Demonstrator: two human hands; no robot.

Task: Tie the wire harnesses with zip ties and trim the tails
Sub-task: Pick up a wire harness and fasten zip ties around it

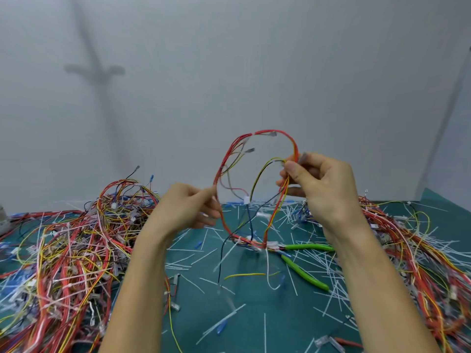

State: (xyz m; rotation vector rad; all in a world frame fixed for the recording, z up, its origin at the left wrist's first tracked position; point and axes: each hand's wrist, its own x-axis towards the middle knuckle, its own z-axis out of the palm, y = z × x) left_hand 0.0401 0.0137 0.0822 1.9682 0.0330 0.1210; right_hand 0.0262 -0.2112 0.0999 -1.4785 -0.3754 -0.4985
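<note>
Hands hold a wire harness (pixel 265 132) looped above the table (pixel 244 327): left hand (pixel 188 207) pinches its red bundle, right hand (pixel 323 184) fingers (pixel 293 171) pinch yellow strands. Light, limp wiring probably handles best when gripped along the bundled runs, not by its loose ends.

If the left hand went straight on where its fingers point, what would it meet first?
The left hand pinches the left side of the harness loop; past that, likely the white connector hanging inside it, though depth is unclear.
</note>
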